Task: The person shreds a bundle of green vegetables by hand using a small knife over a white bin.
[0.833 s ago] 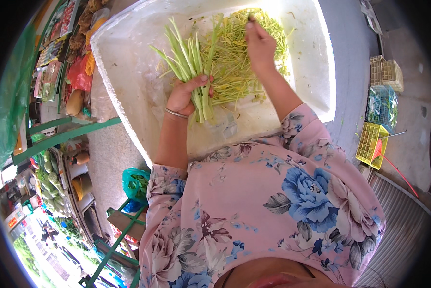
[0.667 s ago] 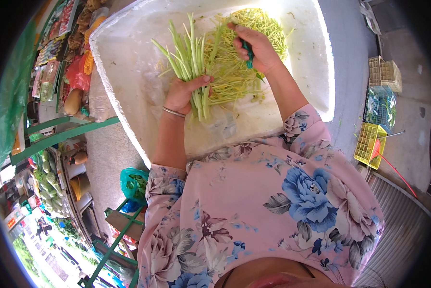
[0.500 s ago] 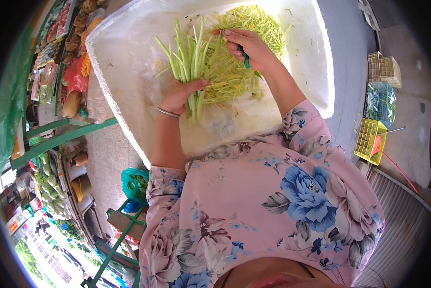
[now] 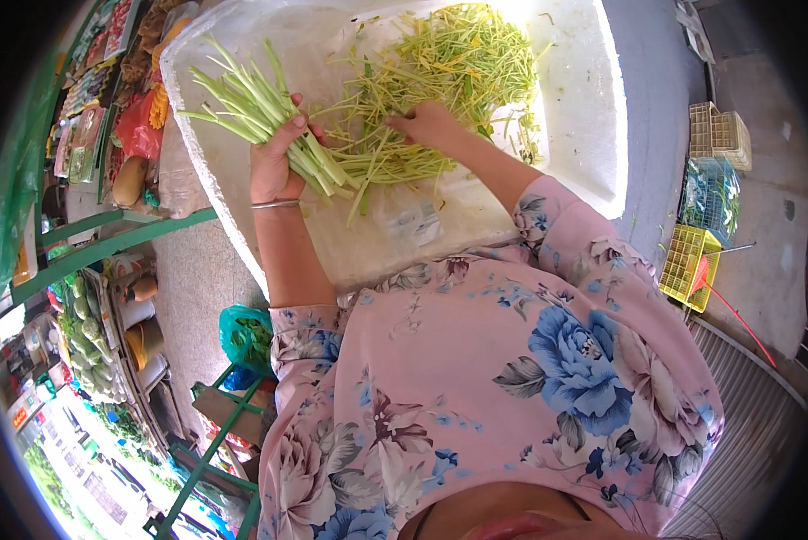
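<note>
Head view, from my remote feed, I list the following.

Left hand: one, closed around a bunch of pale green stalks, thumb across the front; the bunch tilts, upper ends toward the upper left, lower ends pointing down and right. Metal bangle at that wrist.

Right hand: one, fingers curled, fingertips down at the loose stems; I cannot tell how far open it is or whether it grips anything.

White foam box: one, under both hands, the bunch held over its left part.

Heap of yellow-green stems: one, inside the box, mostly beyond and around the right hand.

Surroundings: teal plastic bag with green leaves, near the left elbow; yellow crate, far right.
</note>
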The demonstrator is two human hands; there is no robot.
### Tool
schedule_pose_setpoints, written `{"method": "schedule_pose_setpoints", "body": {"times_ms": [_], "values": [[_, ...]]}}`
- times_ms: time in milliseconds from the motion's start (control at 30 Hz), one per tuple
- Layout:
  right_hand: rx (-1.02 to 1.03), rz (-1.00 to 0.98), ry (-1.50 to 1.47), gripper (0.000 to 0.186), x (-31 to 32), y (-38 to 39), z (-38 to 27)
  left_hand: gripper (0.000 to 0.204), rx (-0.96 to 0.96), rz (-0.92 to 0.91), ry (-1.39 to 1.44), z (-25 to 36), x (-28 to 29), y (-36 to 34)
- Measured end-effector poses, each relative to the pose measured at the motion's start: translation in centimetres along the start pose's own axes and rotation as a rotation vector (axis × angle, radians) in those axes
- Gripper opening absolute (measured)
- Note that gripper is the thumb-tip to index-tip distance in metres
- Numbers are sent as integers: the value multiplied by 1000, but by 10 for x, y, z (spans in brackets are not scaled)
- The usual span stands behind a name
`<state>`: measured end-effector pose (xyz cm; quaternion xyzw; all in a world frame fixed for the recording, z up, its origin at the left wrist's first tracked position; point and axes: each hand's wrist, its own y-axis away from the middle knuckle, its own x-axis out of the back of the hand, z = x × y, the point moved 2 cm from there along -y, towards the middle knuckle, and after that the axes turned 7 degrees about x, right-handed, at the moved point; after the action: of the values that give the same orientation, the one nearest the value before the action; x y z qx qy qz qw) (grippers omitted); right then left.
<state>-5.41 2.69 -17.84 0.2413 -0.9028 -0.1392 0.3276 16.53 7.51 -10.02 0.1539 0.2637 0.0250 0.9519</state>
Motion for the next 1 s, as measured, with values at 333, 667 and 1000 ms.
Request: {"method": "schedule_pose_setpoints", "body": {"times_ms": [333,667,1000], "values": [[-233,-73,-703,25,-36,-12,19,28,225,53,-49,-8,-11,-5],[86,43,-780,23,34,6,-30,25,246,80,-159,-24,9,-8],[256,212,-850,27,42,30,-66,37,256,-130,-114,-34,-34,3]]}}
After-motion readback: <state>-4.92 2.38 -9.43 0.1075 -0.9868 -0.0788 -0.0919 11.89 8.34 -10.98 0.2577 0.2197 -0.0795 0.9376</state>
